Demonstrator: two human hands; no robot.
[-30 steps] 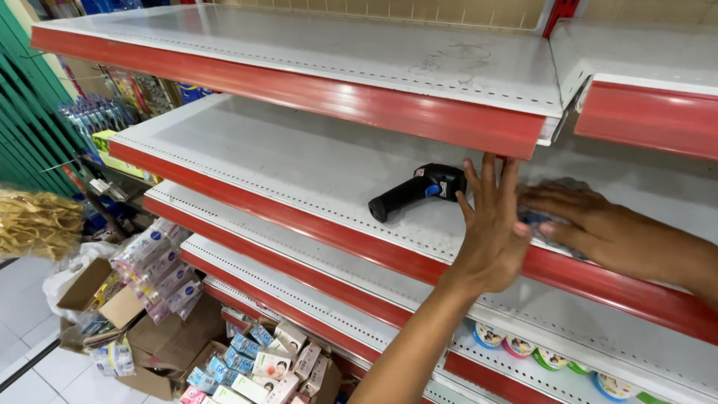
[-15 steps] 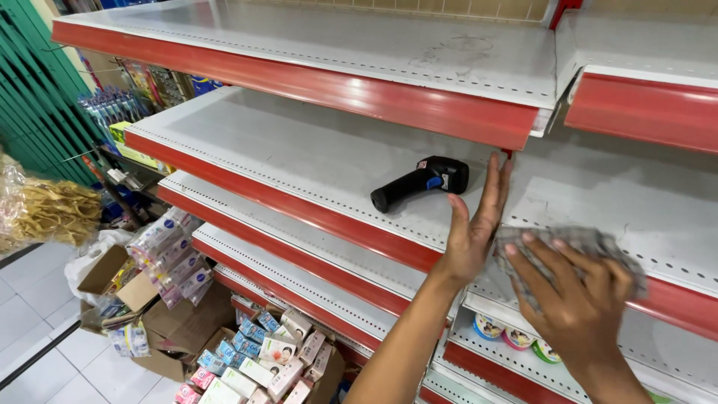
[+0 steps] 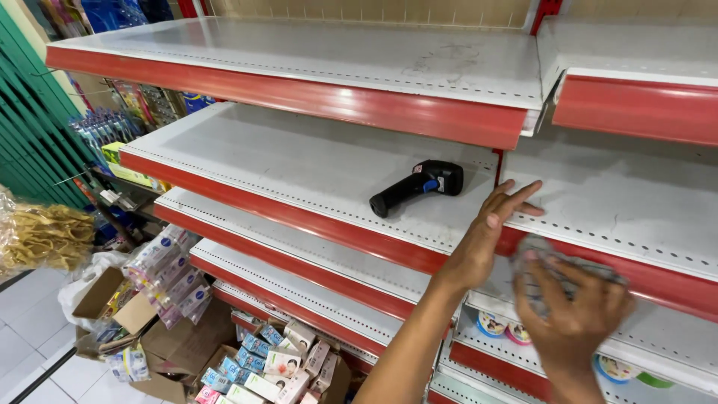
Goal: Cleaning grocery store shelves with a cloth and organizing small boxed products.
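Red-edged white metal shelves are running across the whole view, and you are working at the second one down. Your left hand (image 3: 486, 239) is resting flat and open on the front lip of that shelf (image 3: 299, 161), fingers spread, gripping nothing. Your right hand (image 3: 572, 318) is hanging just below and to the right of it, closed around a crumpled grey cloth (image 3: 550, 258), which is blurring in front of the shelf's red edge and the shelf under it. A black handheld scanner (image 3: 419, 185) is lying on its side on the shelf, just left of your left fingertips and apart from them.

By the look of it you are wiping down the bare shelves, with the cloth sitting off the surface for now. A next pass would call for laying the cloth flat on a shelf and steering clear of the scanner so it is not getting knocked off the edge.

Near the floor at the left, open cardboard boxes (image 3: 120, 314) and small product cartons (image 3: 277, 363) are sitting in a heap; round tubs (image 3: 493, 324) are showing on a lower shelf.
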